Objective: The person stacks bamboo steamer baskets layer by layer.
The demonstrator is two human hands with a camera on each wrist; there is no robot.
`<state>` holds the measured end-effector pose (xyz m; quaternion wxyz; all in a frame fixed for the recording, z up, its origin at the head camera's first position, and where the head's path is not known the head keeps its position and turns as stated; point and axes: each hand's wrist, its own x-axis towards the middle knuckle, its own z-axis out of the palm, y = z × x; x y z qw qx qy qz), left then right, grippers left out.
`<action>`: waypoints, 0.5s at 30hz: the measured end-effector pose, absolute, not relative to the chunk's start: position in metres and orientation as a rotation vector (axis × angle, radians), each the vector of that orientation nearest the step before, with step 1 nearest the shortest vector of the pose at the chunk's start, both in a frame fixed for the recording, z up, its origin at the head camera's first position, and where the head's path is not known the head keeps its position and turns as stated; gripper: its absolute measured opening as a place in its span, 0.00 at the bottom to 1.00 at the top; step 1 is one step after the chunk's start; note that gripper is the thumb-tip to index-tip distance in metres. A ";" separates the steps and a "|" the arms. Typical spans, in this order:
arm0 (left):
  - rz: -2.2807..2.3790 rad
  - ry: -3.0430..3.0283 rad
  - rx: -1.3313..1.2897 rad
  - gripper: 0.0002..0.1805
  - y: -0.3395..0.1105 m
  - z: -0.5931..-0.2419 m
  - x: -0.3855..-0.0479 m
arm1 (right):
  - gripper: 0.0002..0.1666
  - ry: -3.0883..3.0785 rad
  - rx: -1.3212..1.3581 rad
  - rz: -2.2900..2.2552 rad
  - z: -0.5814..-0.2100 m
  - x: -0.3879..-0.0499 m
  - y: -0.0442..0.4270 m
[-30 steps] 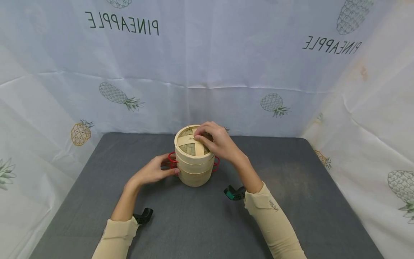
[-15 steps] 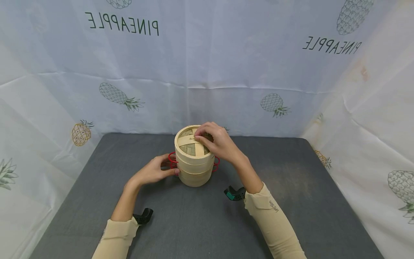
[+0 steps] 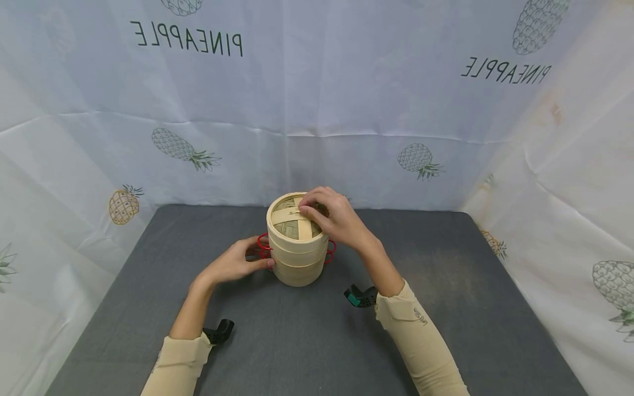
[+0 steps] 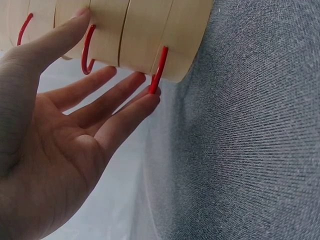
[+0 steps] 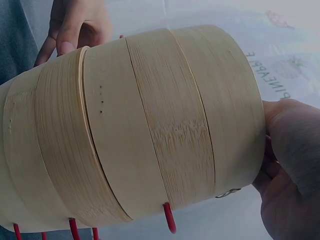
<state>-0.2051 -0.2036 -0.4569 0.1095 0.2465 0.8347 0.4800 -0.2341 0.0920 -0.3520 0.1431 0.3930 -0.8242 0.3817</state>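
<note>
A round bamboo steamer [image 3: 298, 270] with stacked tiers stands upright on the table, and its woven lid [image 3: 285, 226] sits on top. My right hand [image 3: 337, 217] reaches over from the right and pinches the strap at the lid's middle between thumb and fingers. In the right wrist view that hand [image 5: 297, 155] lies against the lid end; its fingertips are hidden. On the steamer's left side rests my left hand [image 3: 235, 261]. Seen from the left wrist, its fairly straight fingers [image 4: 107, 97] touch the side beside a red loop handle [image 4: 159, 70], while the thumb lies along the front.
Dark grey cloth [image 3: 307, 357] covers the table. Behind it hangs a pale curtain [image 3: 282, 93] printed with pineapples, close to the steamer at the table's back edge. Black devices sit at the left wrist [image 3: 220, 331] and the right wrist [image 3: 360, 296].
</note>
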 end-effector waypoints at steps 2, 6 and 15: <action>1.414 2.453 0.725 0.33 -0.204 -0.457 -0.205 | 0.08 -2.376 1.130 1.103 -0.352 -0.234 0.093; 1.416 2.456 0.733 0.33 -0.203 -0.457 -0.205 | 0.07 -2.371 1.127 1.103 -0.352 -0.234 0.095; 1.421 2.463 0.727 0.33 -0.206 -0.458 -0.205 | 0.07 -2.312 1.141 1.102 -0.350 -0.236 0.105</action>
